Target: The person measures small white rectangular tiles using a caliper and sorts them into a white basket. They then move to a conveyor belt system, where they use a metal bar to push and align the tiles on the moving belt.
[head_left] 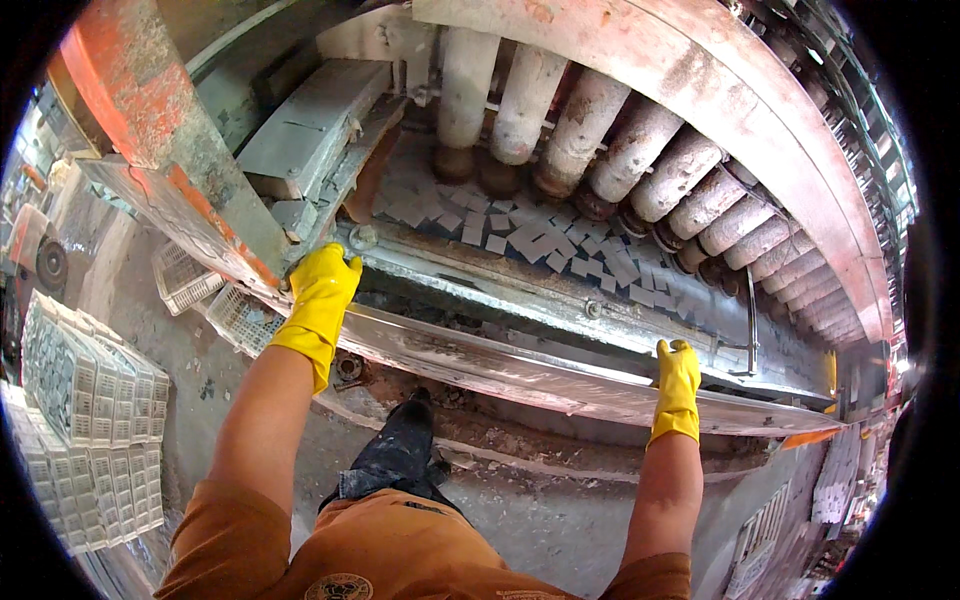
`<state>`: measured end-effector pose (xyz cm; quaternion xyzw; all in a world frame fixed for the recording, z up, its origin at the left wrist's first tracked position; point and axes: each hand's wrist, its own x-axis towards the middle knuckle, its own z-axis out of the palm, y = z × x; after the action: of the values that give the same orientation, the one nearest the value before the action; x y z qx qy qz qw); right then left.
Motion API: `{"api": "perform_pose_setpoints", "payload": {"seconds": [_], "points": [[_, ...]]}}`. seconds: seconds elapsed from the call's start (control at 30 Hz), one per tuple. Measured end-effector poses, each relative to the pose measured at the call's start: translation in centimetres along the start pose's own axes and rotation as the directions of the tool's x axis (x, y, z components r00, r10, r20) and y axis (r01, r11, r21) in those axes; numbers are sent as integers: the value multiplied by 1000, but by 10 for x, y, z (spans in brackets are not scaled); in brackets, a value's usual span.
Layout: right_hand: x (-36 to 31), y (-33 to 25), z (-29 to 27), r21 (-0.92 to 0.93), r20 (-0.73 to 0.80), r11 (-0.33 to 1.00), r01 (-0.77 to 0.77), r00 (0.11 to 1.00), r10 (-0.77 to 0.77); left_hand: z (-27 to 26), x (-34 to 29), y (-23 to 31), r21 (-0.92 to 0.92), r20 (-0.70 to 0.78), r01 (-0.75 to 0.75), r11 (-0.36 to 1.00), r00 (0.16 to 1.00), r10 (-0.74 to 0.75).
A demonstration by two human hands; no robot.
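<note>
Yellow rubber gloves cover both my hands. My left hand [322,300] is closed over the near left end of the machine's metal front rail [490,352], beside a rust-streaked orange upright. Further right, my right hand [678,385] is curled over the same rail, its fingers folded; the undersides of both grips are hidden. Behind the rail, a long metal ledge [480,284] with bolts runs across. Beyond it, several flat grey rectangular pieces [540,242] lie scattered on the machine's dark bed, under a row of thick whitish cylinders [585,130].
The orange upright [165,110] stands at the left beside a grey metal block [315,125]. Stacked white plastic crates [95,400] with grey pieces stand at the lower left. Another crate [240,318] sits by the machine. A bent metal bar [750,325] rises near the right end.
</note>
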<state>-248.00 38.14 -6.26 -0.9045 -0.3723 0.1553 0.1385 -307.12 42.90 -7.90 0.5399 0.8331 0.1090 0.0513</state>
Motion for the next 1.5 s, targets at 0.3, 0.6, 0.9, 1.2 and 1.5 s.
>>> {"api": "perform_pose_setpoints", "payload": {"seconds": [0.3, 0.6, 0.9, 1.2, 1.5], "points": [[31, -10, 2, 8, 26, 1000, 1, 1000, -1, -1, 19, 11, 0, -11, 10, 1000, 1000, -10], [50, -17, 6, 17, 14, 999, 48, 999, -49, -3, 30, 19, 7, 24, 31, 999, 999, -32], [78, -12, 9, -157, -34, 978, 136, 989, -144, -5, 39, 29, 0, 20, 18, 1000, 1000, -18], [118, -8, 17, -73, -95, 970, 230, 967, -236, 7, 58, 49, -70, -108, -31, 997, 994, 23], [134, -51, 12, -135, 22, 951, 277, 961, -277, 1, 65, 55, -113, -163, 8, 994, 986, -26]]}}
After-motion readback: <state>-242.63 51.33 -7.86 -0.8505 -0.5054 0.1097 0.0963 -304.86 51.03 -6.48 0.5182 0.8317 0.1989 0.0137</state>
